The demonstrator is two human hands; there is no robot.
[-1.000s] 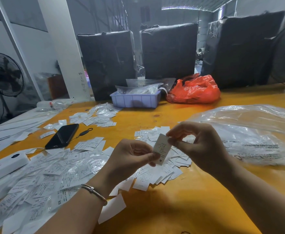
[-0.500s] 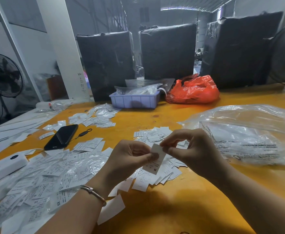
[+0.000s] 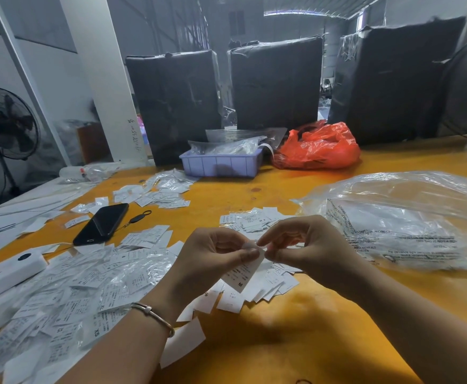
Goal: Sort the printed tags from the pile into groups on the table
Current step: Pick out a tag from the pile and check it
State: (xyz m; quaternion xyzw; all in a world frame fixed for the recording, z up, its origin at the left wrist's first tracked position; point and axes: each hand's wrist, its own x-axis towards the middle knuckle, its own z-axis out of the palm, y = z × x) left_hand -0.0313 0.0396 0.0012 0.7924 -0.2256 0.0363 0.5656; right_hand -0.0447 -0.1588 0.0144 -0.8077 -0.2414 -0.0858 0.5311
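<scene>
Closest to the camera, both hands are up over the yellow table (image 3: 296, 342) sharing 1 printed tag (image 3: 242, 274). The left hand (image 3: 213, 261) pinches its top edge with thumb and forefinger, and the right hand (image 3: 307, 249) nips the same corner with curled fingertips, probably peeling or separating it, though that spot is too blurry to tell. The tag hangs with its M showing, which looks like the reason it's held up: read the size, then drop it.

Right under it sits a sorted group (image 3: 257, 289), so that's a short move. The big loose pile (image 3: 60, 300) crowds the left, running to the near edge. Further out there's a phone (image 3: 102, 224), a clear plastic bag (image 3: 409, 220) hemming the right, and bare table past the hands before the purple tray (image 3: 221, 164).
</scene>
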